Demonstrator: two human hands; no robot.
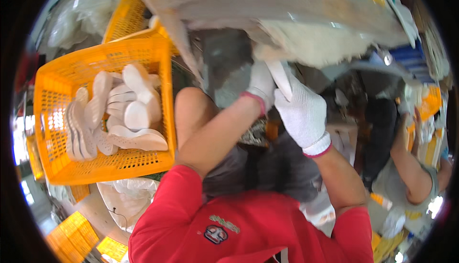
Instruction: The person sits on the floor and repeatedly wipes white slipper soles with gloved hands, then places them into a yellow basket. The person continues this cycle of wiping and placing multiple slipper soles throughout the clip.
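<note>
A white shoe sole [280, 79] is held up in front of me, its long edge tilted toward the far left. My right hand [302, 114], in a white knitted glove with a pink cuff, is closed around its near end. Just left of the sole is my left hand [261, 80], gloved the same way and close against it. Its fingers are hidden, so its grip does not show. Both hands are under the edge of a plastic-covered, pale cloth-like sheet [325, 38], beside a dark grey panel [226, 55].
To my left, a yellow plastic basket [48, 160] holds several white shoe soles [140, 115], with another yellow basket [125, 17] behind it. Yellow crates [71, 236] stand at the lower left. On the right, another person's arm [412, 177] reaches toward yellow containers [430, 103].
</note>
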